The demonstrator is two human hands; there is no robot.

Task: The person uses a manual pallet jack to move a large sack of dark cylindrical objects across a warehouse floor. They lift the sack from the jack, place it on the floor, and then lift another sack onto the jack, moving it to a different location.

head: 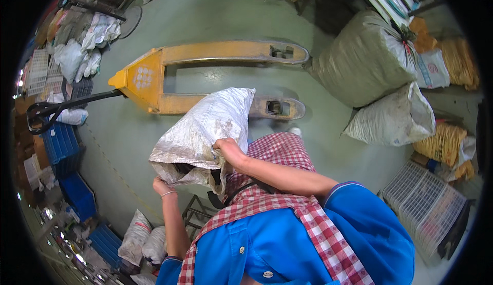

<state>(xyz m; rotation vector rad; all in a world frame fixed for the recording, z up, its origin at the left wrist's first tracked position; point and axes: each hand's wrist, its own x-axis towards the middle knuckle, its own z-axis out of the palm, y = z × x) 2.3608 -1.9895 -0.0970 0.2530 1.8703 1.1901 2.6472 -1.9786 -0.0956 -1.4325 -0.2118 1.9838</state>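
Note:
A worn white woven plastic sack (208, 127) hangs before my body, its mouth towards me and partly spread. Something dark shows inside the mouth; I cannot tell what it is. My left hand (163, 188) holds the near left rim of the mouth. On the other side, my right hand (230, 150) pinches the sack's fabric, fingers closed on a fold. Beyond the sack lies a yellow pallet jack (142, 81), whose near fork is partly hidden by the sack. A red-and-white checked apron covers my front.
A large filled sack (358, 62) and a smaller white sack (389, 119) stand at the right, near stacked white plastic crates (427, 204). Blue crates (61, 142) line the left side. A metal-framed stool (196, 212) is close by my left arm. The pallet jack's black handle (77, 102) points left.

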